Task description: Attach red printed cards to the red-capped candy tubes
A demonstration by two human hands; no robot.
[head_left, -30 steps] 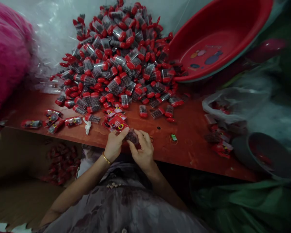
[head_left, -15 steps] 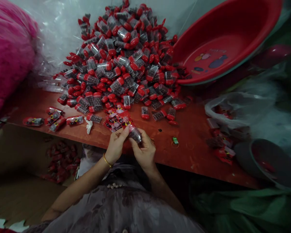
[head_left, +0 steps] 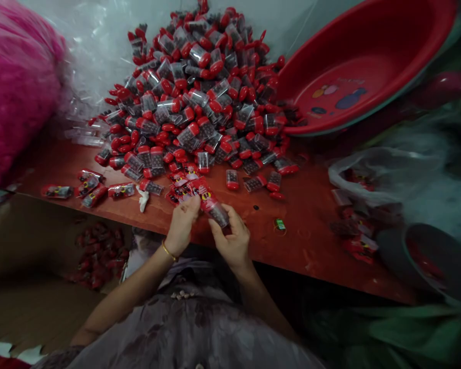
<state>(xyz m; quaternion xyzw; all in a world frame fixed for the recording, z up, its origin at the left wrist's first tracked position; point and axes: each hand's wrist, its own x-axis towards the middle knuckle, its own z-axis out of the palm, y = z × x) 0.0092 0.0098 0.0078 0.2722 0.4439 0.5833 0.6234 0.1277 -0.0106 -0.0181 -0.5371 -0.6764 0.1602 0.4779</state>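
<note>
Both the left hand (head_left: 182,225) and right hand (head_left: 233,237) grip a small container (head_left: 214,208) before the heaped pile (head_left: 200,92) and red basin (head_left: 369,66).

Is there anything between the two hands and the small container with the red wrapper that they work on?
No. The left hand and the right hand both grip the small container directly, above the table edge. Nothing visible lies between them.

A red-brown table (head_left: 311,225) carries heaped red-capped containers (head_left: 200,97).
</note>
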